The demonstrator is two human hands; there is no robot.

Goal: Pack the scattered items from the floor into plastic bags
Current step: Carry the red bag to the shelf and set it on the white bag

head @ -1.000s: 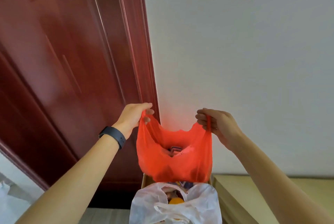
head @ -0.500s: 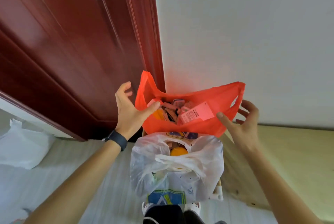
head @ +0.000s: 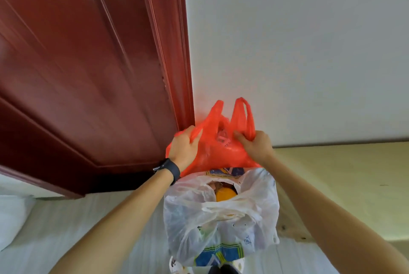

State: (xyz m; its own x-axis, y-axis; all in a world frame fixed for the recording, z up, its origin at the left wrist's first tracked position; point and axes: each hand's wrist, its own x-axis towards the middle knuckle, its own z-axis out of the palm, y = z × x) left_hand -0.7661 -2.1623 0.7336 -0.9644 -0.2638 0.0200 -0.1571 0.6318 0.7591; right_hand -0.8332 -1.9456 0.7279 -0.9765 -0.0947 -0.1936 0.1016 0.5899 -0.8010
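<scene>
A filled red plastic bag (head: 221, 152) sits against the wall by the door frame, its two handles standing up. My left hand (head: 183, 147), with a black band at the wrist, grips the bag's left side below the handle. On the right side my right hand (head: 254, 145) grips the plastic at the base of the other handle. Nearer to me stands a filled white plastic bag (head: 221, 218) with an orange round item (head: 225, 194) showing in its mouth. Both bags rest on a blue and yellow patterned box (head: 218, 256).
A dark red wooden door (head: 88, 74) fills the left, a white wall (head: 298, 41) the right. A beige low platform (head: 343, 185) lies along the right. Another white bag (head: 11, 218) lies on the pale floor at far left.
The red bag came down from being held up by its handles to rest behind the white bag. My hands let go of the handles, then closed the mouth by gripping both sides.
</scene>
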